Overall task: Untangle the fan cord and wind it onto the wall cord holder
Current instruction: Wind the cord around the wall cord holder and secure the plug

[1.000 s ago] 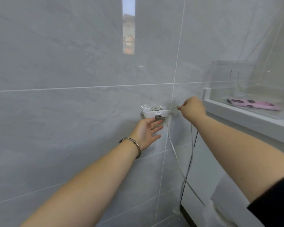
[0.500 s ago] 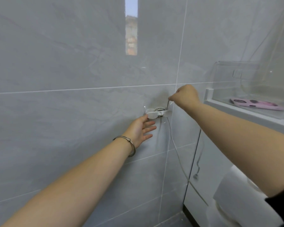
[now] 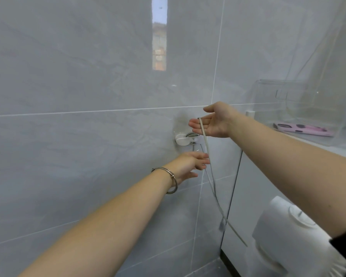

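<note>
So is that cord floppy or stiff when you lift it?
Probably floppy: the fan cord droops across the right hand and hangs down in a loose curve. Likely light, since an open hand carries it. It might slip off, as nothing pinches it.

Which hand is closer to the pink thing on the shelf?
Right. The right hand is left of the pink thing, at about its height. The left hand is lower and farther left, below the cord holder.
</note>
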Action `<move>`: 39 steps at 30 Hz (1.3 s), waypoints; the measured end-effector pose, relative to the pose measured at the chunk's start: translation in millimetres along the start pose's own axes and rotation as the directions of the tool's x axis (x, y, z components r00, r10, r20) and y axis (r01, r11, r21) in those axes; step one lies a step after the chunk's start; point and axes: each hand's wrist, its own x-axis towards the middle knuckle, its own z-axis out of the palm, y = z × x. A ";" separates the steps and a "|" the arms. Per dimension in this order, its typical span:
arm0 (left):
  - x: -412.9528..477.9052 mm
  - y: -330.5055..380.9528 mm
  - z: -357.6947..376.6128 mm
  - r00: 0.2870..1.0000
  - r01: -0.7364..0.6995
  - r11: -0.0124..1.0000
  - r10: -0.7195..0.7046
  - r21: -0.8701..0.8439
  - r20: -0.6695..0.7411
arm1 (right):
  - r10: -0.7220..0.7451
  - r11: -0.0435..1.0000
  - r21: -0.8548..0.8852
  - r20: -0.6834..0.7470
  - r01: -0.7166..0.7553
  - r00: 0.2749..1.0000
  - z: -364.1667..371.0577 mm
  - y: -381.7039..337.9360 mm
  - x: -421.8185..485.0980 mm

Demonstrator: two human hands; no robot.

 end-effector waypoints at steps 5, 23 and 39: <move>-3.5 -4.3 10.5 0.998 -0.013 0.998 0.016 -0.060 0.053 | -0.004 1.000 0.020 0.031 0.003 1.000 -3.0 4.1 -0.1; -20.6 -25.0 -72.1 0.757 -0.138 0.990 0.122 0.025 -0.642 | 0.049 0.273 -0.962 0.028 0.014 0.998 -22.3 67.5 -18.0; -37.7 -43.0 -89.9 0.767 0.313 0.601 0.297 0.736 -0.569 | -0.421 0.013 -0.990 0.121 0.140 0.899 -18.0 69.2 -24.2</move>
